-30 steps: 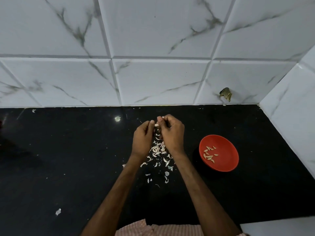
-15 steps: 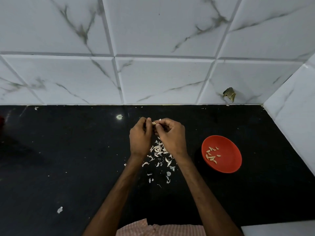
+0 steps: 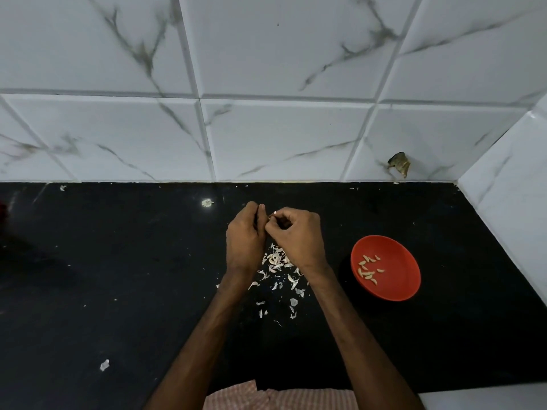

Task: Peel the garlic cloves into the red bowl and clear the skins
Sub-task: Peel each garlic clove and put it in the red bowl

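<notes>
My left hand (image 3: pixel 245 236) and my right hand (image 3: pixel 297 236) meet above the black counter, fingers curled together around a small garlic clove (image 3: pixel 273 214) whose pale tip shows between the fingertips. Most of the clove is hidden by my fingers. Below the hands lies a scatter of white garlic skins (image 3: pixel 279 269). The red bowl (image 3: pixel 398 287) sits to the right of my right wrist with several peeled cloves (image 3: pixel 368 270) inside.
The black counter (image 3: pixel 118 276) ends at a white marble-tiled wall behind and on the right. A stray skin flake (image 3: pixel 104 365) lies at the lower left. A chipped spot (image 3: pixel 399 167) marks the back wall tile.
Both hands have drawn closer together and slightly lower over the skins, still working on the clove. The bowl has not moved.
</notes>
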